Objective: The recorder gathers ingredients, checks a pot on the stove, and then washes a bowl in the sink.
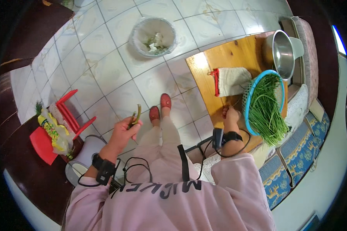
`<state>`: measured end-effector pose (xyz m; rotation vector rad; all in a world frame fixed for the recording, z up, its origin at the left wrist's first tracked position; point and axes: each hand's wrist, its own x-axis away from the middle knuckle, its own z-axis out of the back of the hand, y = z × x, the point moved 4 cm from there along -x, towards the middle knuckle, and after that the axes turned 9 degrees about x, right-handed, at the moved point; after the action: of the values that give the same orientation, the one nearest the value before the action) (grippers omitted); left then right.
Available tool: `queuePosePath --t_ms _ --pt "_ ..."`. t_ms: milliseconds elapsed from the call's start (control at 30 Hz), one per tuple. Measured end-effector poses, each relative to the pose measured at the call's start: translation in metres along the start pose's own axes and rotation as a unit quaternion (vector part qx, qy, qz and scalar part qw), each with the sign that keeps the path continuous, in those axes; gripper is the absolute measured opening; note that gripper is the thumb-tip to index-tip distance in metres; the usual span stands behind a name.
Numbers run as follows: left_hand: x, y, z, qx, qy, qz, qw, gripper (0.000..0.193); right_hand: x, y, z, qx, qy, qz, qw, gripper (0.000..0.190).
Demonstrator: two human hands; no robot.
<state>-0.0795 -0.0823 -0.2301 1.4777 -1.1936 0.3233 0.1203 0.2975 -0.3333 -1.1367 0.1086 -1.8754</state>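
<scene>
My left hand (122,133) is raised over the floor to the left of my legs. Its thumb and fingers pinch a few short green-brown plant stems (138,114). On the right, my right hand (231,113) is low at the wooden table (228,53), fingers curled. Whether anything is inside that hand is hidden. Just right of it stands a blue-rimmed plastic basket (248,111), heaped with long thin green stalks (264,111) that hang over its near rim. Beyond the hand lies a whitish cloth mitt with red trim (233,80).
A stainless steel pot (284,55) sits at the table's far right. On the tiled floor ahead is a lined waste bin (154,37) with plant scraps and paper. To the left are a red plastic rack (70,115), a yellow-and-clear plastic bag (56,130) and a grey-white bin (86,153).
</scene>
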Motion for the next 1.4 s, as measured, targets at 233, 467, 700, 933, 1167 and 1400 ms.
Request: queuePosePath --t_ms 233,467,700,933,1167,1400 --pt "0.004 0.042 -0.021 0.033 0.003 0.020 0.999 0.017 0.141 0.003 -0.022 0.072 -0.272 0.049 0.958 0.013" --pt "0.000 0.107 -0.072 0.027 -0.064 -0.035 0.997 0.033 0.259 -0.090 -0.078 0.147 -0.575 0.202 0.779 0.011" --pt "0.017 0.166 -0.058 0.098 -0.087 -0.041 0.991 0.028 0.327 -0.168 -0.133 0.257 -0.596 0.286 0.705 0.012" --pt "0.089 0.211 0.072 0.180 0.071 -0.210 0.958 0.012 0.357 -0.240 -0.194 0.292 -0.626 0.343 0.637 0.017" --pt "0.214 0.218 0.215 0.374 0.228 -0.306 0.845 0.006 0.366 -0.327 -0.236 0.165 -0.547 0.291 0.767 0.011" --pt "0.238 0.273 0.300 0.396 0.185 -0.323 0.839 0.005 0.429 -0.335 -0.339 0.257 -0.531 0.292 0.753 0.011"
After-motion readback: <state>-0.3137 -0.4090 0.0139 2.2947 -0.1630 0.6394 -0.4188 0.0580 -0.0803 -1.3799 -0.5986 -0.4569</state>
